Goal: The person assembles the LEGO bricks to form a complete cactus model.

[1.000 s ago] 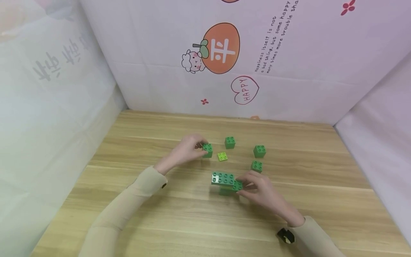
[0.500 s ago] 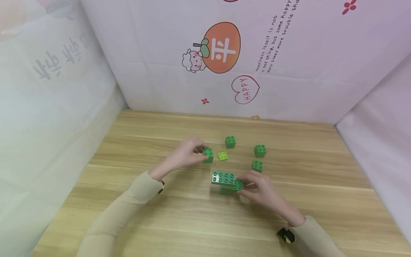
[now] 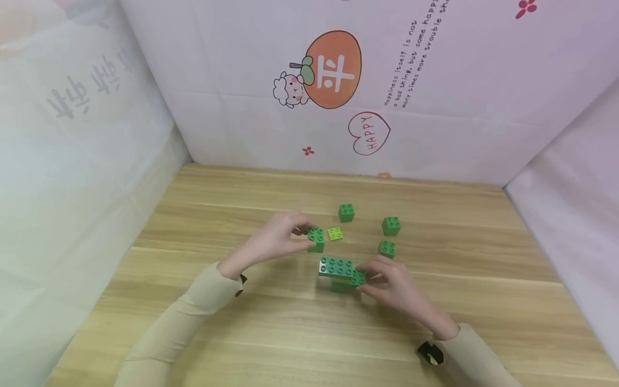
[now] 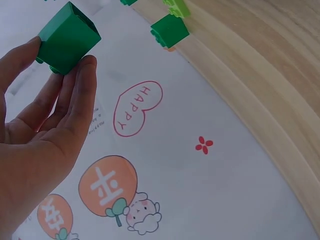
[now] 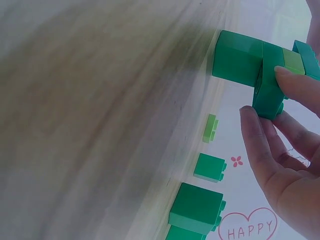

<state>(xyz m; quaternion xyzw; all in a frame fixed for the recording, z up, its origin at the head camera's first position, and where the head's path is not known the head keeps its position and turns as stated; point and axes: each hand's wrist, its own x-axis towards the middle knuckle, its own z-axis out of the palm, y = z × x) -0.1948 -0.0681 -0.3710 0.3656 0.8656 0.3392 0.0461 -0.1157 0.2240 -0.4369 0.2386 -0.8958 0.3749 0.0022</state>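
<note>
In the head view my left hand (image 3: 278, 236) pinches a green toy building block (image 3: 316, 239) between thumb and fingers. The left wrist view shows that block (image 4: 67, 40) tilted, its hollow underside visible. Just in front and to the right stands a stack of joined blocks (image 3: 336, 267), topped by a long green brick with two rows of studs. My right hand (image 3: 398, 287) pinches the green brick jutting from the stack's right side. Seen from the right wrist, the stack has a green base block (image 5: 239, 57) and a lime layer (image 5: 293, 61) higher up.
Behind the stack lies a thin lime plate (image 3: 335, 234). Green blocks stand at the back (image 3: 346, 213) and to the right, one farther off (image 3: 391, 226) and one close behind my right hand (image 3: 387, 248). Printed white cloth (image 3: 232, 123) borders the wooden table (image 3: 271, 344).
My left hand has brought its green block nearer to me and slightly right, closer to the stack. The right hand and the stack have stayed in place.
</note>
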